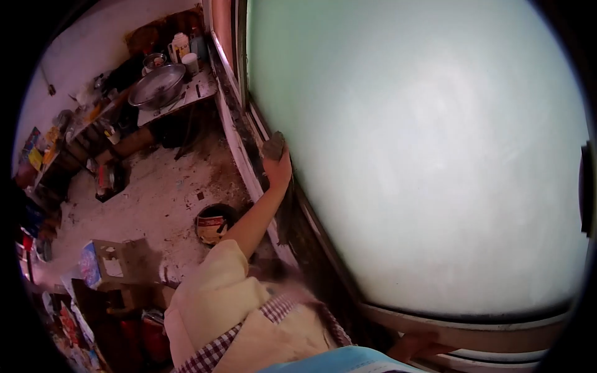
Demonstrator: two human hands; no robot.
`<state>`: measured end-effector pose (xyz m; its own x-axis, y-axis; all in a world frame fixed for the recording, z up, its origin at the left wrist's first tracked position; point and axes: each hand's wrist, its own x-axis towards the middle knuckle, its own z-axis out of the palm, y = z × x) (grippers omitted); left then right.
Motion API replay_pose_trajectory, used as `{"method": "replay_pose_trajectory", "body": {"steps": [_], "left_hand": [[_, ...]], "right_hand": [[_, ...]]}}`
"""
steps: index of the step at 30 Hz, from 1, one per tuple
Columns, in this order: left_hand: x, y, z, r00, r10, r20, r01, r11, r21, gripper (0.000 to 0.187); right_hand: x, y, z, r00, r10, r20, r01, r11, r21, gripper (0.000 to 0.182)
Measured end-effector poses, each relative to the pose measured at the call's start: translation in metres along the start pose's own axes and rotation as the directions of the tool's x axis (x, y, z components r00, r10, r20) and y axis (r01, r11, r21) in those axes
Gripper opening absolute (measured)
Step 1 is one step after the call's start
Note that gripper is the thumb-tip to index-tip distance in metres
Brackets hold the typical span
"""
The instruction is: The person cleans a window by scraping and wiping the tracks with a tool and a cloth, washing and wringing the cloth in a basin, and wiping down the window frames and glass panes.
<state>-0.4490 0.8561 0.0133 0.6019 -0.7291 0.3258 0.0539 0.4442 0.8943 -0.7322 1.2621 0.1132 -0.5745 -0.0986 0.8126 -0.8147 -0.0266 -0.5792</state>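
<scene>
My left hand [277, 166] is closed around a grey lump [273, 147], perhaps a cloth or sponge, at the dark frame beside a large frosted pane [435, 155]. The left arm reaches up from a pale yellow sleeve. Low on the right, my right hand [415, 345] lies in shadow against the lower rail [485, 332] of the pane, with at least one finger stretched out to the right. Part of this hand is hidden, and nothing can be seen held in it.
A metal basin [158, 87] and a white cup [190, 62] stand on a cluttered table [202, 90] at the upper left. On the floor are a black bucket [212, 225] and a cardboard box [118, 264]. A blue fabric edge [336, 360] crosses the bottom.
</scene>
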Motion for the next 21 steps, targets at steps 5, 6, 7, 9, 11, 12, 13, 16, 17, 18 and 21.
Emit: {"method": "replay_pose_trajectory", "body": {"steps": [5, 6, 7, 9, 11, 12, 13, 16, 17, 18, 21], "left_hand": [[0.011, -0.005, -0.001, 0.99, 0.138, 0.042, -0.141, 0.985, 0.095, 0.018], [0.013, 0.002, 0.0, 0.997, 0.073, 0.033, -0.076, 0.994, 0.077, 0.018], [0.014, 0.007, 0.0, 1.0, 0.012, 0.022, -0.013, 0.998, 0.058, 0.019], [0.017, 0.002, 0.0, 1.0, 0.003, 0.018, -0.003, 1.0, 0.021, 0.021], [0.015, -0.002, -0.001, 1.0, -0.005, 0.028, 0.004, 1.0, 0.007, 0.022], [0.016, -0.004, -0.002, 0.999, 0.0, 0.033, -0.001, 1.0, 0.007, 0.022], [0.018, -0.005, 0.0, 1.0, 0.007, 0.028, -0.007, 1.0, 0.002, 0.022], [0.028, -0.009, 0.002, 0.992, 0.126, 0.021, -0.128, 0.985, 0.114, 0.023], [0.031, -0.014, 0.0, 0.991, 0.128, 0.043, -0.131, 0.986, 0.101, 0.023], [0.039, -0.019, -0.001, 0.989, 0.131, 0.064, -0.136, 0.987, 0.085, 0.024], [0.088, -0.05, 0.001, 0.968, 0.215, 0.13, -0.235, 0.957, 0.171, 0.028]], "right_hand": [[-0.002, -0.045, 0.014, 0.994, -0.071, 0.088, 0.077, 0.995, -0.069, 0.088], [-0.001, -0.053, 0.027, 0.994, -0.074, 0.076, 0.069, 0.995, 0.066, 0.088], [0.002, -0.055, 0.027, 0.989, -0.104, 0.103, 0.098, 0.993, 0.066, 0.088], [0.005, -0.059, 0.031, 0.977, -0.159, 0.144, 0.151, 0.986, 0.067, 0.088], [0.002, -0.055, 0.031, 0.982, -0.16, 0.104, 0.153, 0.986, 0.07, 0.087], [0.0, -0.054, 0.032, 0.983, -0.165, 0.084, 0.159, 0.985, 0.073, 0.087], [0.004, -0.055, 0.035, 0.984, -0.16, 0.083, 0.152, 0.984, 0.097, 0.086], [0.005, -0.062, 0.037, 0.99, -0.127, 0.066, 0.118, 0.986, 0.118, 0.085], [0.002, -0.061, 0.038, 0.993, -0.111, 0.051, 0.105, 0.989, 0.1, 0.086], [-0.001, -0.061, 0.038, 0.995, -0.096, 0.033, 0.093, 0.992, 0.083, 0.086], [-0.009, -0.06, 0.06, 0.994, -0.099, 0.033, 0.098, 0.994, 0.047, 0.091]]}}
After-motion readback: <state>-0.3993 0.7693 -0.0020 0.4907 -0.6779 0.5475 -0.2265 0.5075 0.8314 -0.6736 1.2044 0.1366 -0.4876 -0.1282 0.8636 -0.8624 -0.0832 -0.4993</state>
